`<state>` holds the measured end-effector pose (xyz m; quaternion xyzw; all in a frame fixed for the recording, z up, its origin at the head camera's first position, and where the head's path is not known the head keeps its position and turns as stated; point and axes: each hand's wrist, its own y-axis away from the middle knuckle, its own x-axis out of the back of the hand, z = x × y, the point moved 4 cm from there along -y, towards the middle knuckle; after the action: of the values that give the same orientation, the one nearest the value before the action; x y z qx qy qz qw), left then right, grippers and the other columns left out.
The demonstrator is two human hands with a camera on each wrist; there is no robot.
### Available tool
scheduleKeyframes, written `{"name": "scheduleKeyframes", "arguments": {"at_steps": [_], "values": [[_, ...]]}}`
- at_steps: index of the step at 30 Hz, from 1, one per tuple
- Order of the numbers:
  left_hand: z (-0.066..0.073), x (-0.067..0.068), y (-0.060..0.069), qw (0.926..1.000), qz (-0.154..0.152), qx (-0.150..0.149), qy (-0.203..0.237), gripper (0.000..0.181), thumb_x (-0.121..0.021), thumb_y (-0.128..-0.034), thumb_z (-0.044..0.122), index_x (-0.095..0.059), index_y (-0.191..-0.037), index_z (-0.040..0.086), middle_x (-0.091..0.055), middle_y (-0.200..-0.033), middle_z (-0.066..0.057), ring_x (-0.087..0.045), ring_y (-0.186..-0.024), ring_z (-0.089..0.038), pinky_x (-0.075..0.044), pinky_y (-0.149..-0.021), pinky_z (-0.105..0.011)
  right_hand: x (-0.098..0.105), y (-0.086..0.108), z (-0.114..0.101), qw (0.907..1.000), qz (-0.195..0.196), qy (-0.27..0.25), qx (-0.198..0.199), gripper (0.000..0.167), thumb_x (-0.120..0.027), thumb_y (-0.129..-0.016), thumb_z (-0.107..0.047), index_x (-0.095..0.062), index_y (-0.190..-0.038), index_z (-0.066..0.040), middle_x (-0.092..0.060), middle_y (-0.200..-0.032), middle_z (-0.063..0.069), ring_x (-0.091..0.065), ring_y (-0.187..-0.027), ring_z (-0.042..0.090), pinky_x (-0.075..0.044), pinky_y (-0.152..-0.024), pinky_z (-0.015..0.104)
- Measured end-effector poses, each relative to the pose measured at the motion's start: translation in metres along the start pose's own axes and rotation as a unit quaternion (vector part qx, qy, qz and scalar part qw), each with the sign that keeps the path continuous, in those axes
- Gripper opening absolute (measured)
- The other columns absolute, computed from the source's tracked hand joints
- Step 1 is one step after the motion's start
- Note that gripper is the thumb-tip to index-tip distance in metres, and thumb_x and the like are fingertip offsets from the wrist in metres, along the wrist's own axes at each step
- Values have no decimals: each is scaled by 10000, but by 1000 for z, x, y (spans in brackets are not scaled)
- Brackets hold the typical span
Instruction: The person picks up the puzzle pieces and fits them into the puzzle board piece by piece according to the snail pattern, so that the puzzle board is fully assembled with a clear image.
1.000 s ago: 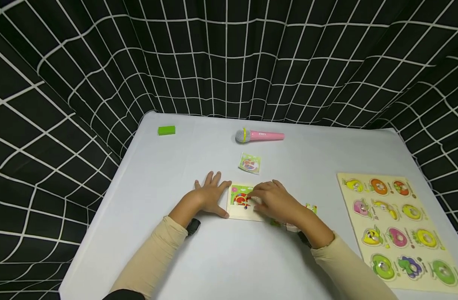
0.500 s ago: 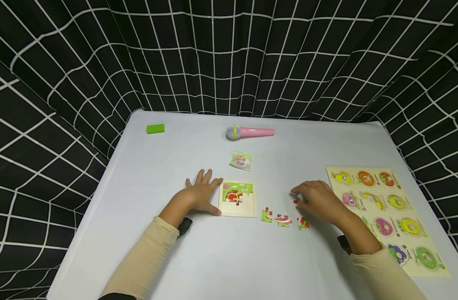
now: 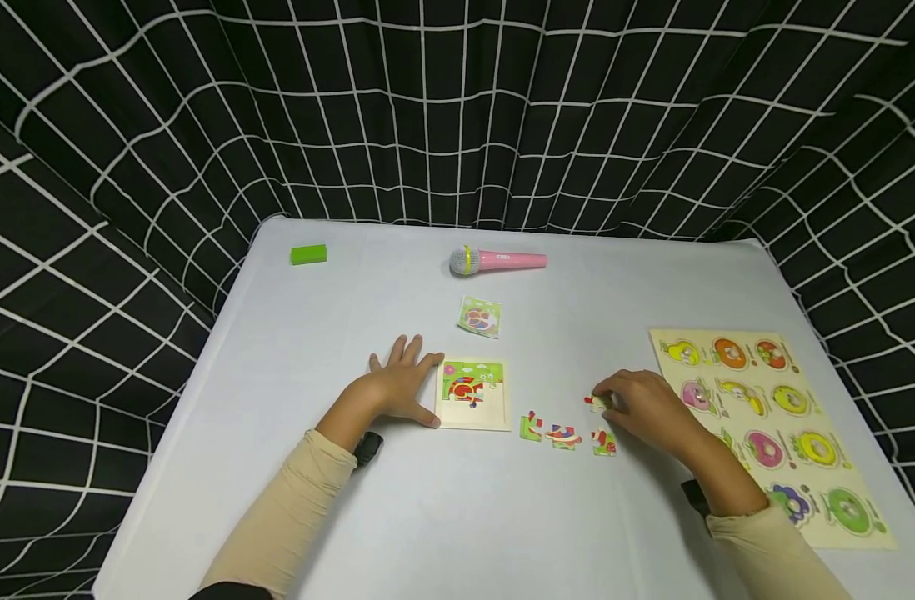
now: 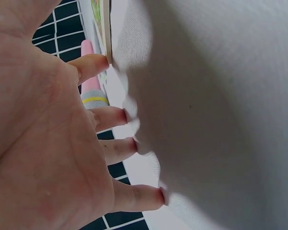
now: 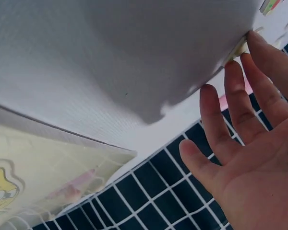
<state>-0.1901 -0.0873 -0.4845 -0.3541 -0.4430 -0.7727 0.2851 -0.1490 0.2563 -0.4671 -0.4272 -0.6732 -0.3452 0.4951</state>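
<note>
My left hand (image 3: 397,390) lies with fingers spread, its thumb and index finger touching the left side of a small wooden puzzle board (image 3: 495,417). Several pieces fill the board's upper part; its lower part shows bare wood. Off to the right, my right hand (image 3: 645,410) pinches a puzzle piece (image 3: 596,404) between thumb and fingers, low over the table; in the right wrist view the piece (image 5: 238,50) shows only partly. Three loose pieces lie between board and right hand: a green and red one (image 3: 531,427), a striped one (image 3: 563,436) and a red and green one (image 3: 603,442).
A small picture card (image 3: 479,317) lies behind the board, and a pink toy microphone (image 3: 510,262) behind that. At the back left is a green block (image 3: 308,254). A large fruit puzzle board (image 3: 675,375) occupies the right side. Black gridded cloth (image 3: 397,100) rises behind the table.
My right hand has moved from the puzzle board out to the right and taken hold of a loose piece. A green piece now sits at the board's upper right. My left hand stays at the board's edge.
</note>
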Motion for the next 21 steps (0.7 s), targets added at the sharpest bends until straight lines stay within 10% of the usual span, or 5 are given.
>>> {"name": "scheduleKeyframes", "arguments": {"at_steps": [21], "values": [[-2, -1, -2, 9998, 117, 91, -156, 1069, -817, -695, 544, -247, -1543, 231, -8, -1625, -178, 49, -1480, -421, -126, -1052, -760, -10, -58, -93, 9884, 162, 267, 1487, 289, -842, -746, -165, -742, -1014, -126, -711, -993, 8, -637, -986, 214, -410, -990, 575]]}}
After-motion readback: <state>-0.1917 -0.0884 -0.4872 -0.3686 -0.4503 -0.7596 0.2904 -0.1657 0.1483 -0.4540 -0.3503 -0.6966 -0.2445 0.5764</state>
